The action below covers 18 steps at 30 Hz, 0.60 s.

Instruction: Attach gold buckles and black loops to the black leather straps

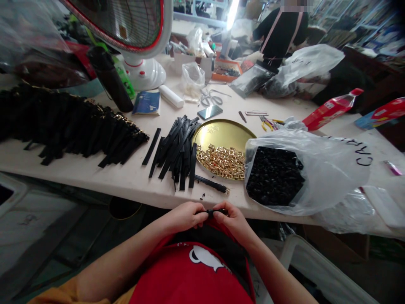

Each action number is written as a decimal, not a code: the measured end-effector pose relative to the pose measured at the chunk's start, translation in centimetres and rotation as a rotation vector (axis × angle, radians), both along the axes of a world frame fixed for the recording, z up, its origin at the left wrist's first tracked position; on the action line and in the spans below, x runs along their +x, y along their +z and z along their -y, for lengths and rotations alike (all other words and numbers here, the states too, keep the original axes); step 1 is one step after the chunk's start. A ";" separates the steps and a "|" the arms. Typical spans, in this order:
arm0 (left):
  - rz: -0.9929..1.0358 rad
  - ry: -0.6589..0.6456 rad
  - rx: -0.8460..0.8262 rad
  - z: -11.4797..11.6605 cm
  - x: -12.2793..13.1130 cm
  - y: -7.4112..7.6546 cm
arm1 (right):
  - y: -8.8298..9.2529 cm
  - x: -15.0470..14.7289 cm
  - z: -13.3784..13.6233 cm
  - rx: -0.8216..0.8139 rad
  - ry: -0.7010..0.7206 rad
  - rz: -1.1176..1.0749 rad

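Head view. Both hands meet just below the near edge of the tabletop (95,177). The left hand (185,216) and right hand (232,219) are each closed in a pinch on opposite ends of one black strap piece (212,212), held over a red bag (190,274) in the lap.

Risks, as judged:
- The strap piece hangs clear of the tabletop, so a slipped pinch would probably drop it into the lap or onto the floor.
- The buckled strap (210,183) lies close to the near edge, where a nudge from a wrist could push it off.
- The plastic bag (316,169) gapes toward the gold tray (221,126), so a bump might spill black parts (274,175) among the gold buckles (223,161).
- The fan (136,38) stands near the light plastic bags, and if it is running, its draught might shift them.

Counts:
- Hands: two.
- Held strap piece: one.
- Buckled strap at the edge: one.
- Gold tray: one.
- Open bag of black parts: one.
- Fan: one.
- Phone (209,112): one.
- Scissors (210,98): one pair.
- Loose black straps (177,147): roughly twenty, overlapping too much for an exact count, with one lying apart to their left.
- Buckles, black parts and the strap heap (63,122) at far left: too many to count.
- Other people: one, at the far end.
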<state>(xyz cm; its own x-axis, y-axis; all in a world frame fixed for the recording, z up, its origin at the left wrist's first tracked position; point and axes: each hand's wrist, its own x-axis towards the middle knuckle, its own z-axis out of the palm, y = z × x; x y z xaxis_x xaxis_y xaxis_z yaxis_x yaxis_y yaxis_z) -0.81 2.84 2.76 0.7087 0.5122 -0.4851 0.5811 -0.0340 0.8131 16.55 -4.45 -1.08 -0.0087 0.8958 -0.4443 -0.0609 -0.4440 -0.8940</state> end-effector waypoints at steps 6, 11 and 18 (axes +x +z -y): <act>0.012 0.012 -0.072 0.6 -0.5 -0.3 | -0.2 -1.1 0.7 -0.064 -0.093 -0.083; -0.065 0.015 -0.036 1.7 0.0 -0.9 | -0.5 -1.2 1.3 0.018 -0.046 0.100; -0.119 -0.094 0.079 1.2 -0.2 -0.1 | 0.2 -0.3 1.2 0.133 0.142 0.192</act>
